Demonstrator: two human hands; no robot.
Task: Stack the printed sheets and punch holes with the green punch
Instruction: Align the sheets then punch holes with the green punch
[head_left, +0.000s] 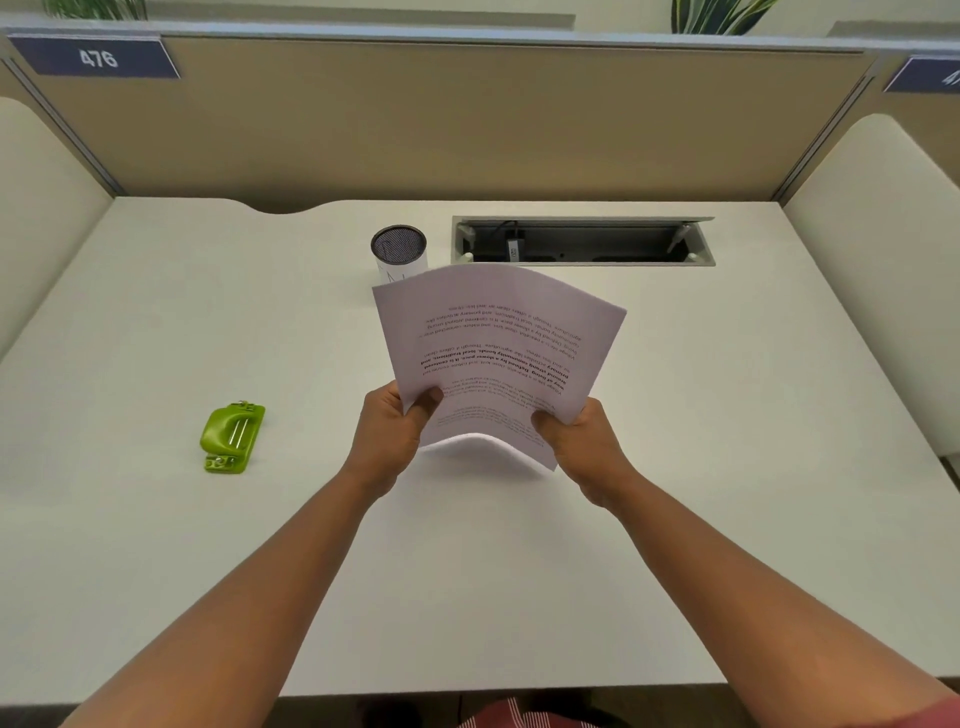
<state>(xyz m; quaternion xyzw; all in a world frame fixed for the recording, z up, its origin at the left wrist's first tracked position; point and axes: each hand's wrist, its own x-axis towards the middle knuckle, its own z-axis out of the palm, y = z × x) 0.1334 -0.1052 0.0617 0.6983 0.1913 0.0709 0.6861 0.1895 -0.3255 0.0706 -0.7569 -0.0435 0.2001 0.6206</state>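
Above the desk, left hand (387, 431) and right hand (582, 441) pinch the printed sheets (498, 353) (bowed).

The printed sheets (498, 358) are thin matt white paper, bowing softly; the green punch (232, 437) looks glossy plastic with bright metal strips; the desk (208, 545) is smooth, matt off-white laminate; the pen cup (399, 252) shows dark metal mesh

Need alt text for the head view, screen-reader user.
Both hands, left hand and right hand, grip a stack of printed sheets above a white desk. A green punch lies untouched to the left; a mesh-topped cup stands behind the sheets.
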